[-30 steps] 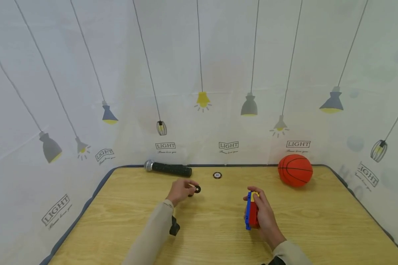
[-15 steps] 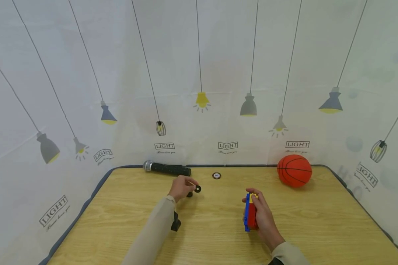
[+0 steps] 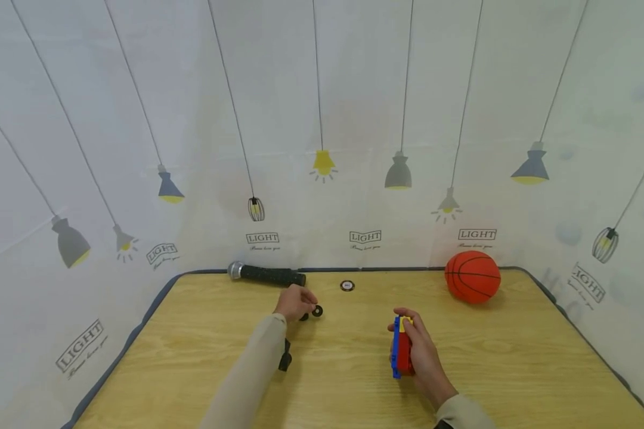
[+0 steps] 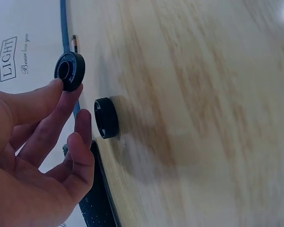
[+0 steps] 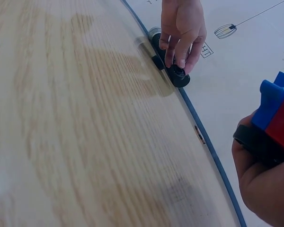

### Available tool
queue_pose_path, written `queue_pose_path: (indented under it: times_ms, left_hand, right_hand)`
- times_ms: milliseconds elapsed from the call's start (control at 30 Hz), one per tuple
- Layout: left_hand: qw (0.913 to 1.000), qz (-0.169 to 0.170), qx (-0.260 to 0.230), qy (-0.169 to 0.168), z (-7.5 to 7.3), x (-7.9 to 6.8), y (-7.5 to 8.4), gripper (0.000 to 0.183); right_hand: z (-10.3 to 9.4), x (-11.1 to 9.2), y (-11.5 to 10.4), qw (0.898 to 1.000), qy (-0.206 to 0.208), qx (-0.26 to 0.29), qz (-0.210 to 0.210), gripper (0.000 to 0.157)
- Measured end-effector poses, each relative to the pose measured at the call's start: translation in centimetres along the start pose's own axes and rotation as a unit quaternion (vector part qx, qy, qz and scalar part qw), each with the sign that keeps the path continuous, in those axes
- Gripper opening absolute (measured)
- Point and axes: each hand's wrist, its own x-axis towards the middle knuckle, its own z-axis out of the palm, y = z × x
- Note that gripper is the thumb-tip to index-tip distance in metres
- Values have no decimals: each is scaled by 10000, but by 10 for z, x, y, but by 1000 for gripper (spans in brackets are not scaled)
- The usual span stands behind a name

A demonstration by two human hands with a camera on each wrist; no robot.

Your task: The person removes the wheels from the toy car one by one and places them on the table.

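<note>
In the left wrist view, my left hand point(image 4: 40, 151) pinches a small black toy wheel point(image 4: 77, 71) between thumb and a finger, above the table. Below it a second black wheel point(image 4: 110, 120) stands on its edge, apart from the fingers or nearly so. My right hand point(image 3: 427, 360) grips a red, blue and yellow block toy point(image 3: 403, 351) upright, thumb near the yellow part. A black wheel-like part point(image 5: 258, 144) shows by the toy's red and blue blocks in the right wrist view. The palm hides much of the toy.
A black microphone point(image 3: 268, 274) with a silver head lies along the back edge, behind my left hand. A round chip point(image 3: 347, 286) lies at the back middle. The red basketball point(image 3: 472, 277) sits at the back right of the wooden table point(image 3: 343, 381). Printed curtains surround it.
My left hand has come down slightly, still pinching the wheel. The right hand with the block toy has shifted slightly toward me. The whole head view has drifted a little.
</note>
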Motion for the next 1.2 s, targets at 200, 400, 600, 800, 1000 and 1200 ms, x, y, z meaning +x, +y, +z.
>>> queue_pose_path:
  times_ms: [200,400,600,800,1000,1200]
  left_hand:
    - [9990,134,413,86,4,5,-3,8]
    - [9963,-36,860,85,8,3,-4,11]
    - [9951,-58,983,108,11,5,-8,12]
    - [9947,131,1017,113,12,6,-6,10]
    - [9950,122,982,116,10,5,-7,8]
    - [9973,208,638,285,3,7,0,6]
  right_hand:
    - [0,-1,2,10000,67,-40,0,34]
    - [3,-3,6,9999,69,3,82,33]
    - [4,-2,9,9999,81,64,56,33]
    - [2,-3,7,9999,84,55,48,33]
    - [3,-4,7,9999,107,-20,70,34]
    - [1,-1,4,9999,103,-21,52,35]
